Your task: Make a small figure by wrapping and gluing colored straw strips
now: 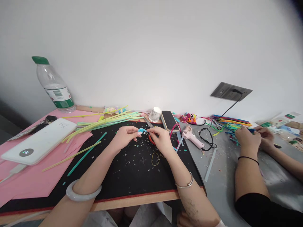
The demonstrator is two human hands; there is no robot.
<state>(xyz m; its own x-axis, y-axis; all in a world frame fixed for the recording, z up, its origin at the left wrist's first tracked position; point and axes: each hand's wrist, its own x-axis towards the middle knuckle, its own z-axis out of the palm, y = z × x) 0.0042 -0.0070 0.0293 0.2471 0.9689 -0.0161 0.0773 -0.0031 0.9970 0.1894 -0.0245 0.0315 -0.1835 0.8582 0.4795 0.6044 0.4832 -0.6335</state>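
Note:
Above the black mat [132, 170], a light blue pipe cleaner [142, 130] is curled into a small coil with a loose end to the right. My left hand [126, 138] pinches the coiled part between thumb and fingers. The free end runs to my right hand [160, 138], whose thumb and fingertips are pressed together on it. Partly hidden by that hand is a red and black handle [151, 139], perhaps of scissors. Below lies a thin yellowish loop [155, 159] among small clippings.
Green and yellow pipe cleaners [113, 121] lie left, by a white power bank [40, 142] on pink sheets [47, 179] and a bottle [55, 85]. A paper cup [155, 114], phone [169, 120] and corded pink glue gun [193, 137] stand right. Another person's hands [248, 138] work farther right.

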